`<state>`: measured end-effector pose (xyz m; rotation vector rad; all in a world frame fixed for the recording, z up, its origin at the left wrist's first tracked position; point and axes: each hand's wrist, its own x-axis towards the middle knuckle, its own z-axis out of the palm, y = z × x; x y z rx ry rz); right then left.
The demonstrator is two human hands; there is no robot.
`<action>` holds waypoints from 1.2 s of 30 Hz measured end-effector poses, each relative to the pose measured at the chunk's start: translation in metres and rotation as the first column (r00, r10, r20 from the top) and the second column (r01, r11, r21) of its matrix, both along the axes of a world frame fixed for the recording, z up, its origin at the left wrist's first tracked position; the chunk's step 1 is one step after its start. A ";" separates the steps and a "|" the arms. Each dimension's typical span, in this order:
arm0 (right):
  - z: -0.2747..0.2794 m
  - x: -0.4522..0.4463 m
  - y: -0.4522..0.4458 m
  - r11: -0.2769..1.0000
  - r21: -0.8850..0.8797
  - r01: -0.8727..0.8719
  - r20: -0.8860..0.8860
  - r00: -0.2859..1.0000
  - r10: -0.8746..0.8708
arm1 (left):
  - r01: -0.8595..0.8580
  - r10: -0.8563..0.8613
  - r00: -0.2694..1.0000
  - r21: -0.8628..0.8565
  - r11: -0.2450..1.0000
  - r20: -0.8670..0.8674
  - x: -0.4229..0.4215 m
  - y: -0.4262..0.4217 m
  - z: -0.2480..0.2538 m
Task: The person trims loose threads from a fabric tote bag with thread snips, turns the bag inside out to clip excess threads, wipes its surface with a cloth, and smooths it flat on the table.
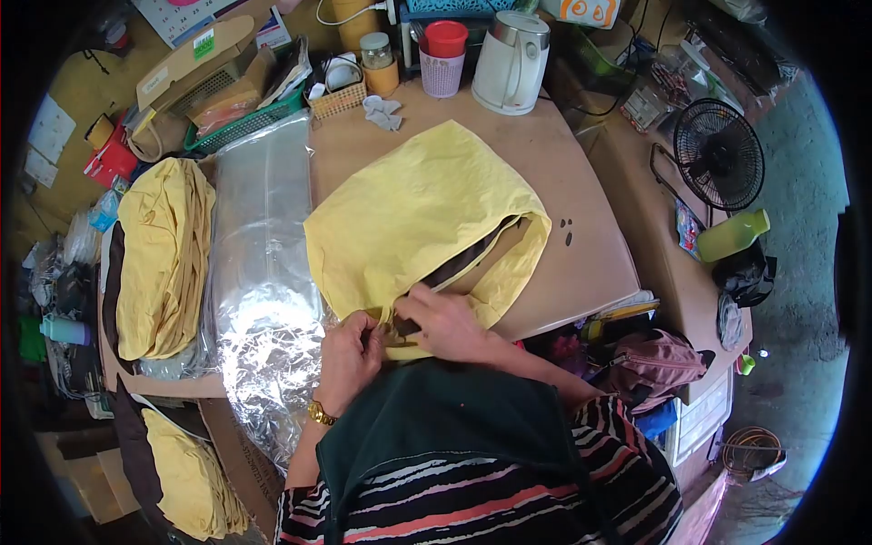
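Note:
A yellow fabric cover lies spread on the brown table, with a long slit along its near right side that shows a dark lining or strip inside. At the near end of that slit, my left hand pinches the edge of the cloth between thumb and fingers. Right beside it, my right hand has its fingers bent into the opening and closed on the cloth edge. Any small part between the fingertips is too hidden to make out.
Clear plastic sheets lie left of the cover, beside a folded yellow stack. A white electric kettle, a lilac cup and a green basket stand along the back. A black fan and a green bottle are at right.

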<state>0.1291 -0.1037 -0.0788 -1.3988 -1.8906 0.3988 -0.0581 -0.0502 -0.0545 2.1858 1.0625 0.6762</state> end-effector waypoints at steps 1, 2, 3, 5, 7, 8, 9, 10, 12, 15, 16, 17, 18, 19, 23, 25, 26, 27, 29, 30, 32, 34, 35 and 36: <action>0.003 0.007 0.002 0.995 0.051 0.087 0.016 0.996 -0.088 | 0.001 0.000 1.000 0.052 0.999 -0.018 -0.001 -0.001 0.004; 0.005 0.016 0.005 0.980 0.103 0.172 0.027 0.984 -0.176 | 0.001 0.000 1.000 0.053 0.999 -0.021 -0.004 -0.001 0.008; -0.003 0.034 0.011 0.957 0.155 0.245 0.083 0.962 -0.260 | -0.024 0.025 0.999 0.029 0.999 -0.028 -0.008 0.000 0.013; -0.007 0.079 0.016 0.878 0.254 0.405 0.157 0.879 -0.451 | -0.046 0.046 0.998 0.003 0.999 -0.035 -0.020 0.002 0.018; -0.002 0.127 0.014 0.760 0.318 0.566 0.133 0.767 -0.627 | -0.096 0.115 0.987 0.159 0.983 -0.114 -0.038 0.007 0.021; 0.001 0.143 0.011 0.695 0.332 0.638 0.092 0.711 -0.697 | -0.102 0.121 0.986 0.158 0.982 -0.118 -0.041 0.007 0.023; 0.001 0.145 0.009 0.701 0.329 0.632 0.090 0.718 -0.690 | -0.112 0.139 0.983 0.204 0.973 -0.123 -0.043 0.008 0.026; 0.002 0.144 0.007 0.713 0.289 0.639 0.106 0.718 -0.687 | -0.126 0.162 0.978 0.249 0.960 -0.129 -0.047 0.009 0.027; 0.002 0.141 0.002 0.746 0.238 0.622 0.121 0.743 -0.658 | -0.163 0.209 0.961 0.241 0.957 -0.181 -0.060 0.018 0.016; 0.000 0.149 -0.006 0.804 -0.079 0.589 -0.237 0.773 -0.589 | -0.216 0.329 0.888 0.342 0.915 -0.320 -0.074 0.029 0.020; -0.003 0.157 -0.009 0.776 -0.126 0.617 -0.305 0.721 -0.623 | -0.234 0.350 0.877 0.342 0.910 -0.330 -0.078 0.029 0.020; -0.005 0.163 -0.011 0.788 -0.138 0.600 -0.309 0.730 -0.610 | -0.164 0.230 0.940 0.254 0.953 -0.252 -0.078 0.026 0.020; -0.007 0.168 -0.014 0.755 -0.169 0.634 -0.296 0.698 -0.653 | -0.078 0.105 0.982 0.175 0.982 -0.154 -0.076 0.023 0.020; -0.007 0.170 -0.014 0.716 -0.194 0.671 -0.279 0.662 -0.696 | 0.043 -0.016 0.987 0.162 0.986 -0.162 -0.066 0.018 0.021; -0.013 0.149 -0.009 0.743 -0.160 0.650 -0.324 0.677 -0.661 | 0.189 -0.113 0.959 0.289 0.939 -0.261 -0.024 -0.002 0.011; -0.008 0.133 -0.007 0.829 -0.101 0.550 -0.350 0.760 -0.547 | 0.193 -0.110 0.952 0.280 0.940 -0.287 -0.028 0.000 -0.009; -0.004 0.125 -0.005 0.826 -0.107 0.553 -0.347 0.758 -0.552 | 0.202 -0.112 0.944 0.274 0.940 -0.312 -0.030 0.000 -0.015; 0.001 0.119 -0.001 0.824 -0.110 0.556 -0.286 0.776 -0.562 | 0.207 -0.120 0.943 0.267 0.941 -0.309 -0.031 0.001 -0.017; 0.001 0.114 0.005 0.820 -0.083 0.567 -0.256 0.783 -0.567 | 0.201 -0.117 0.947 0.270 0.942 -0.298 -0.034 0.004 -0.020; 0.006 0.113 -0.002 0.819 -0.096 0.566 -0.252 0.782 -0.570 | 0.202 -0.120 0.946 0.256 0.945 -0.301 -0.034 0.003 -0.021; 0.026 0.110 -0.007 0.935 -0.177 0.307 -0.265 0.900 -0.346 | 0.191 -0.111 0.954 0.278 0.941 -0.278 -0.034 0.005 -0.020; 0.027 0.101 -0.009 0.971 -0.142 0.193 -0.183 0.959 -0.217 | 0.169 -0.102 0.959 0.245 0.955 -0.266 -0.034 0.006 -0.020; 0.020 0.102 -0.008 0.983 -0.123 0.138 -0.139 0.978 -0.154 | 0.180 -0.105 0.957 0.273 0.945 -0.269 -0.034 0.008 -0.021; 0.014 0.102 -0.006 0.991 -0.105 0.080 -0.095 0.991 -0.090 | 0.193 -0.110 0.956 0.304 0.933 -0.271 -0.035 0.010 -0.022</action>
